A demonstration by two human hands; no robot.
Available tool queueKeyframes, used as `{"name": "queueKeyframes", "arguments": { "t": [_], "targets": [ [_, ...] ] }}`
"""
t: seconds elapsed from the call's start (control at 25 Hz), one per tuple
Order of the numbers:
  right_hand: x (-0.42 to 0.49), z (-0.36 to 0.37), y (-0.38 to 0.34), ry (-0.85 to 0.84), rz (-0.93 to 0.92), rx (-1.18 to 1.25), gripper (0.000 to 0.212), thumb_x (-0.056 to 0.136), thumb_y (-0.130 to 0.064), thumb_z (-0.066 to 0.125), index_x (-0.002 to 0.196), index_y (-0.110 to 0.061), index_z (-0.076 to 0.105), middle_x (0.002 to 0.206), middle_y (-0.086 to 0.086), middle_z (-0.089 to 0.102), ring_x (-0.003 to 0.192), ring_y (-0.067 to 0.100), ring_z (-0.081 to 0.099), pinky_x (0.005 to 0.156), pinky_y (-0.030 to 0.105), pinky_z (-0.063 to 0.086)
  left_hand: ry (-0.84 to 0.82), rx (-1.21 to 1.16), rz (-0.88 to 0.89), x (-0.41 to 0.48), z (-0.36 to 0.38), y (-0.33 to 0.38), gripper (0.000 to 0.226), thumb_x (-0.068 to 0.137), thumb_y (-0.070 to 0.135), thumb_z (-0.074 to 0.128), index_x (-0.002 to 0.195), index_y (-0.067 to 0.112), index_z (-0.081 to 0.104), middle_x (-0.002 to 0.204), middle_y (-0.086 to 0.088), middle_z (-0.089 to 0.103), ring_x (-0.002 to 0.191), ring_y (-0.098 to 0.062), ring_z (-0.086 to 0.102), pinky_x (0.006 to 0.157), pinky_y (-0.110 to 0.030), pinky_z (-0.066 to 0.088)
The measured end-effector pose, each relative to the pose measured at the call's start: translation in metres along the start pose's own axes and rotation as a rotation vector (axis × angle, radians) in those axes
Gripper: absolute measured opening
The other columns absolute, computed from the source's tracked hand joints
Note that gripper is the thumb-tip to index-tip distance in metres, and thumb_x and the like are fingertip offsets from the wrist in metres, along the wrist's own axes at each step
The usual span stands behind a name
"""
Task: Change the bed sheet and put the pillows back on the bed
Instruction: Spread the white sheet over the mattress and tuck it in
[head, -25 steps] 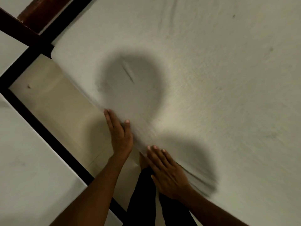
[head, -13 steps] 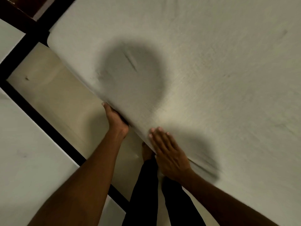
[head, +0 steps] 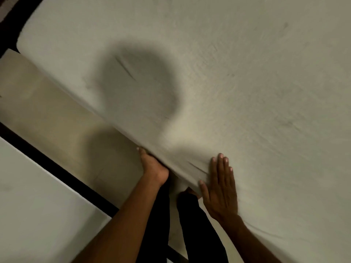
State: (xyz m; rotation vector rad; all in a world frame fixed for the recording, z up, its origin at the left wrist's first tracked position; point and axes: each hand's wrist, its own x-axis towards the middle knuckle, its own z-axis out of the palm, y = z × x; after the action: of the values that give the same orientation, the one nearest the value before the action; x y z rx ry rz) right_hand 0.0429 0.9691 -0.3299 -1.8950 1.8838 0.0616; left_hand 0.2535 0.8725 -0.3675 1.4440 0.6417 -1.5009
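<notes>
Left hand: the left hand (head: 154, 167) is at the near edge of the bed, palm side against the hanging fold of an off-white cloth bed sheet (head: 247, 92). Most of its fingers run under that fold and are hidden; one fingertip shows along the edge. Whether it grips the cloth or only pushes against it cannot be told.
Right hand: the right hand (head: 221, 188) lies flat on top of the sheet just inside the same edge, fingers straight and close together, thumb spread toward the edge. It holds nothing and presses on the cloth.
Sheet and hands: the sheet covers the bed across the upper and right part of the view and wraps a rounded corner at upper left. Short creases run in the cloth between the two hands, which are near each other, one below the edge and one above it.
Shadow: a round dark shadow (head: 138, 82) falls on the sheet beyond the left hand.
Floor: a strip of pale beige floor (head: 57, 120) runs beside the bed.
Legs: black trouser legs (head: 157, 215) and a bare foot (head: 190, 192) stand below the hands.
Left side: a black bar (head: 57, 171) borders a flat white surface (head: 38, 205).
Sharpness: much of the view is motion-blurred.
</notes>
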Motion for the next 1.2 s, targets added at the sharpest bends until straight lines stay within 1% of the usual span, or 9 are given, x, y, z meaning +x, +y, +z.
{"name": "queueKeyframes", "arguments": {
  "t": [0.16, 0.36, 0.52, 0.64, 0.76, 0.88, 1.04, 1.12, 1.2],
  "targets": [
    [-0.032, 0.026, -0.001, -0.148, -0.133, -0.035, 0.091, 0.099, -0.056, 0.055, 0.165, -0.006, 0.016, 0.174, 0.016, 0.002, 0.161, 0.037, 0.002, 0.128, 0.057, 0.015, 0.005, -0.003, -0.035, 0.025, -0.014, -0.001, 0.090, 0.091, 0.086, 0.025, 0.144, 0.022, 0.060, 0.140, -0.016, 0.064, 0.132, -0.039, 0.057, 0.119, -0.058, 0.034],
    [-0.073, 0.018, -0.008, -0.367, -0.435, 0.042, 0.077, 0.108, -0.054, 0.039, 0.167, -0.018, 0.005, 0.175, 0.002, -0.010, 0.161, 0.023, -0.007, 0.128, 0.051, 0.016, 0.080, 0.132, -0.096, 0.003, -0.051, -0.019, 0.082, 0.099, 0.077, 0.028, 0.149, 0.018, 0.054, 0.147, -0.015, 0.058, 0.123, -0.034, 0.059, 0.110, -0.051, 0.042],
    [-0.078, 0.003, 0.010, -0.065, -0.100, 0.195, 0.070, 0.103, -0.031, 0.057, 0.164, -0.016, 0.028, 0.175, 0.001, 0.012, 0.161, 0.024, 0.012, 0.124, 0.053, 0.028, 0.051, 0.093, -0.149, -0.013, -0.051, -0.038, 0.085, 0.095, 0.080, 0.033, 0.152, 0.019, 0.050, 0.152, -0.014, 0.054, 0.139, -0.035, 0.049, 0.122, -0.056, 0.029],
    [-0.079, 0.008, 0.030, 0.052, 0.225, 0.104, 0.079, 0.098, -0.040, 0.052, 0.165, -0.009, 0.022, 0.175, 0.009, 0.008, 0.161, 0.030, 0.010, 0.125, 0.056, 0.026, 0.070, 0.059, -0.140, -0.008, -0.029, -0.049, 0.088, 0.090, 0.085, 0.034, 0.144, 0.020, 0.059, 0.141, -0.016, 0.064, 0.132, -0.038, 0.056, 0.120, -0.054, 0.034],
    [-0.101, 0.033, 0.019, -0.043, 0.199, 0.057, 0.095, 0.093, -0.063, 0.044, 0.164, -0.005, 0.019, 0.173, 0.018, 0.003, 0.160, 0.039, 0.005, 0.126, 0.059, 0.020, 0.103, 0.111, -0.109, -0.006, -0.017, -0.048, 0.088, 0.092, 0.084, 0.036, 0.141, 0.015, 0.062, 0.136, -0.018, 0.066, 0.125, -0.038, 0.060, 0.118, -0.052, 0.039],
    [-0.121, 0.041, 0.006, -0.152, 0.008, 0.049, 0.089, 0.096, -0.070, 0.037, 0.162, -0.010, 0.031, 0.174, 0.014, 0.008, 0.160, 0.037, 0.013, 0.124, 0.051, 0.022, 0.143, 0.263, -0.082, -0.017, -0.021, -0.028, 0.080, 0.100, 0.076, 0.026, 0.128, 0.013, 0.066, 0.124, -0.016, 0.069, 0.106, -0.034, 0.064, 0.100, -0.048, 0.051],
    [-0.072, 0.014, -0.035, -0.117, -0.179, 0.173, 0.066, 0.102, -0.049, 0.045, 0.160, -0.019, 0.039, 0.175, 0.001, 0.012, 0.160, 0.024, 0.017, 0.127, 0.041, 0.017, 0.393, 0.492, 0.397, 0.014, -0.033, 0.046, 0.064, 0.102, 0.064, 0.034, 0.113, 0.010, 0.064, 0.112, -0.017, 0.066, 0.108, -0.035, 0.063, 0.094, -0.047, 0.049],
    [-0.009, 0.000, -0.070, -0.073, -0.205, 0.198, 0.063, 0.103, -0.036, 0.046, 0.161, -0.015, 0.036, 0.174, 0.005, 0.012, 0.161, 0.025, 0.011, 0.128, 0.047, 0.017, 0.571, 0.701, 0.845, 0.031, -0.028, 0.094, 0.061, 0.095, 0.046, 0.046, 0.120, -0.006, 0.065, 0.121, -0.031, 0.064, 0.117, -0.047, 0.061, 0.101, -0.048, 0.048],
    [0.069, -0.010, -0.096, 0.005, -0.230, 0.159, 0.063, 0.102, -0.030, 0.050, 0.161, -0.014, 0.036, 0.174, 0.009, 0.013, 0.161, 0.027, 0.008, 0.128, 0.052, 0.018, 0.552, 0.938, 1.341, 0.037, -0.006, 0.137, 0.043, 0.095, 0.021, 0.056, 0.130, -0.004, 0.062, 0.133, -0.028, 0.059, 0.126, -0.043, 0.056, 0.107, -0.041, 0.044]
  ]
}}
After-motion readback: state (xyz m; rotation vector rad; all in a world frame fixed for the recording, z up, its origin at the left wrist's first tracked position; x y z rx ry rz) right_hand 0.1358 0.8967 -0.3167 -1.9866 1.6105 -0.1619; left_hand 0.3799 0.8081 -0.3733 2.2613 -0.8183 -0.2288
